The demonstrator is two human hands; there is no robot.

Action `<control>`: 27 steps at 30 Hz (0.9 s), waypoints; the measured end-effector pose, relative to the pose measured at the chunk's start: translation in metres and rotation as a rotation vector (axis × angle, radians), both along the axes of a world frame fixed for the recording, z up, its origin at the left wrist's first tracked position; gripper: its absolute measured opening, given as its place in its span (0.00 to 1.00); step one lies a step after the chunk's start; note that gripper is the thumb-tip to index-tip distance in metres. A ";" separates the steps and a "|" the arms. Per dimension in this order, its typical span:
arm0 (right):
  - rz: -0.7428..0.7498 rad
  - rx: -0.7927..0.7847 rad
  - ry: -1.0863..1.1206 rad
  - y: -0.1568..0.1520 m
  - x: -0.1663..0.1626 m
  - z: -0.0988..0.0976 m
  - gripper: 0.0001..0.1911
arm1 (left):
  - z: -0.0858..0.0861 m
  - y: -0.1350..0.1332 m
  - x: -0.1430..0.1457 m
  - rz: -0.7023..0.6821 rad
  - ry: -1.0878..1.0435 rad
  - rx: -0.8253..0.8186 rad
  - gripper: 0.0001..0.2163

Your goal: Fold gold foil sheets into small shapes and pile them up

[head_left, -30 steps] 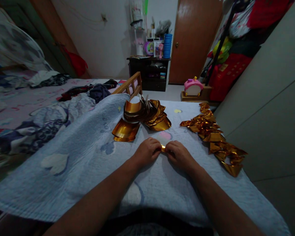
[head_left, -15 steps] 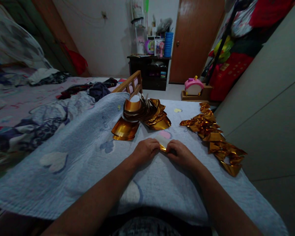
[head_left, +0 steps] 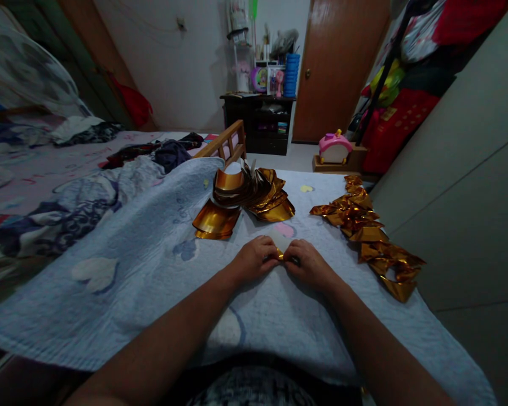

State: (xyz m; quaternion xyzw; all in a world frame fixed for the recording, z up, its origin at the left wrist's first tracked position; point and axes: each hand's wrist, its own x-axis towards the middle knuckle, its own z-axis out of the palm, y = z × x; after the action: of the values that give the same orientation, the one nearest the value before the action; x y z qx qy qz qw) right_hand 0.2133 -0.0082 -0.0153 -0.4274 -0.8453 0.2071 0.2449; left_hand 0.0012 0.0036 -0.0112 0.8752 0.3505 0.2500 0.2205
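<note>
- Head view, the only one here: both hands are on one small gold-foil paper sheet (head_left: 281,241), and it sits right in the gap between them, so neither hand is really nearer.
- Left hand (head_left: 257,258) looks to be pinching the sheet's left end between thumb and fingers. Right hand (head_left: 305,260) is doing the mirror image on the right end. Fingertips are nearly meeting in the middle, only a sliver of gold showing between.
- The bit that matters imo: that gold strip is the edge on the body side, running crosswise from one pinch to the other. The pale side faces up and reaches away from the grip, past the fingertips. So the visible fold line goes hand to hand, with the flat part beyond it.
- Can't tell how long the strip really is, fingers cover both ends.
- Beyond the grip and off to its left, closer to the left hand, there's a curled stack of gold-foil sheets (head_left: 215,219). Well apart from the fingers.
- Out to the right of the grip, on the right hand's side, a row of crumpled folded gold-foil pieces (head_left: 367,234) runs along the light-blue blanket (head_left: 161,282). Neither hand touches those.
</note>
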 end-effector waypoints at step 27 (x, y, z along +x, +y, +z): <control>-0.225 -0.117 -0.229 -0.001 -0.008 0.006 0.09 | 0.004 -0.003 0.007 0.154 0.042 -0.080 0.06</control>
State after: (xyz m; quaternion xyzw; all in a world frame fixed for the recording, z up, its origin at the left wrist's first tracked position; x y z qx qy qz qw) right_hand 0.2057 -0.0088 -0.0088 -0.5535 -0.8011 0.1772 0.1431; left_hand 0.0078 0.0010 -0.0071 0.8411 0.4312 0.2334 0.2281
